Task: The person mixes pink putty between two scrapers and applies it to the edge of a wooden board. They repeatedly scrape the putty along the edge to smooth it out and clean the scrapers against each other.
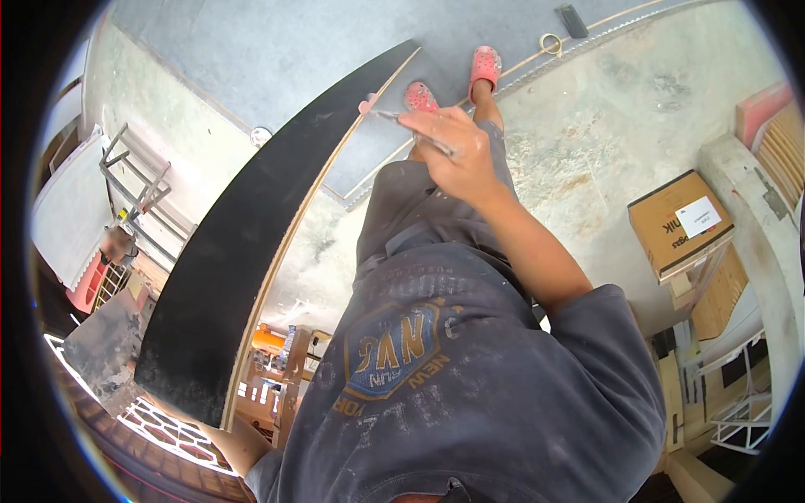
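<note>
A long black curved board (243, 226) with a raw tan edge extends from lower left to top centre. My right hand (457, 151) is closed around a slim, partly see-through tool (419, 134). The tool's pink tip (366, 104) meets the tan edge near the board's narrow upper end. At the board's wide lower end, my left hand (180, 411) lies mostly behind the board. Its fingers are hidden; the wrist and forearm show at the bottom left.
A cardboard box (679, 222) stands on the right. A tape roll (550, 44) and a dark block (572, 22) lie at the top. Metal frames (138, 172) stand at the left, near another person (117, 245). Pink clogs (485, 69) are on my feet.
</note>
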`<state>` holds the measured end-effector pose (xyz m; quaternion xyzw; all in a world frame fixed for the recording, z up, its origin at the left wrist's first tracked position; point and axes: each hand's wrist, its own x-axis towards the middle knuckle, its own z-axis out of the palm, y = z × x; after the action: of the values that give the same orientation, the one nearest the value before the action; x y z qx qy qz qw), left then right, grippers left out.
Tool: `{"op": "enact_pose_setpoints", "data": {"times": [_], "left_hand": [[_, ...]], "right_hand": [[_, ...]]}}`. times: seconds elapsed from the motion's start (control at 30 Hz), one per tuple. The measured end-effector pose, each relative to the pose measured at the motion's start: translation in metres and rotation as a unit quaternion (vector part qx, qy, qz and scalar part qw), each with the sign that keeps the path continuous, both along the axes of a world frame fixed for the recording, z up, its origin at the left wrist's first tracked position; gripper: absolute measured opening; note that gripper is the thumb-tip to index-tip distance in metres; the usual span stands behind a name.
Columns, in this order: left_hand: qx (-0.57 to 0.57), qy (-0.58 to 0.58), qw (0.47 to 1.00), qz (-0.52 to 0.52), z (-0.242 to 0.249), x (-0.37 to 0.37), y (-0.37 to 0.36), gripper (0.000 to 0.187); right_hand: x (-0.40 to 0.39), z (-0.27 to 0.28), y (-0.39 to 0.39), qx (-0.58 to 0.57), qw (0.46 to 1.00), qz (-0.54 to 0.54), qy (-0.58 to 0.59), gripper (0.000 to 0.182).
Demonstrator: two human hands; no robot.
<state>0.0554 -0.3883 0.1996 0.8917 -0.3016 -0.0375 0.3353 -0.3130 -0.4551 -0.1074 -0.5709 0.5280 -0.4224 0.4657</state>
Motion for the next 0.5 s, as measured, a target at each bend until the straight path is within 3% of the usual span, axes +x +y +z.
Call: {"op": "enact_pose_setpoints", "data": {"times": [0.13, 0.2, 0.33, 0.43, 0.5], "left_hand": [[0.021, -0.012, 0.999, -0.028, 0.004, 0.017, 0.008, 0.039], [-0.02, 0.03, 0.999, 0.033, 0.002, 0.011, 0.001, 0.041], [-0.067, 0.087, 0.989, 0.098, 0.0, -0.006, -0.011, 0.042], [0.039, -0.083, 0.996, -0.001, -0.002, -0.013, -0.007, 0.04], [0.038, -0.086, 0.995, -0.012, -0.003, -0.016, -0.007, 0.039]], "right_hand": [[0.0, 0.001, -0.026, 0.202, 0.979, 0.002, 0.035, 0.032], [0.001, -0.012, -0.039, 0.277, 0.961, 0.017, 0.007, 0.032], [-0.002, 0.002, -0.067, 0.306, 0.947, 0.076, 0.055, 0.038], [-0.003, -0.003, -0.07, 0.293, 0.948, 0.112, 0.056, 0.037], [-0.004, 0.0, -0.068, 0.309, 0.938, 0.137, 0.074, 0.036]]}}
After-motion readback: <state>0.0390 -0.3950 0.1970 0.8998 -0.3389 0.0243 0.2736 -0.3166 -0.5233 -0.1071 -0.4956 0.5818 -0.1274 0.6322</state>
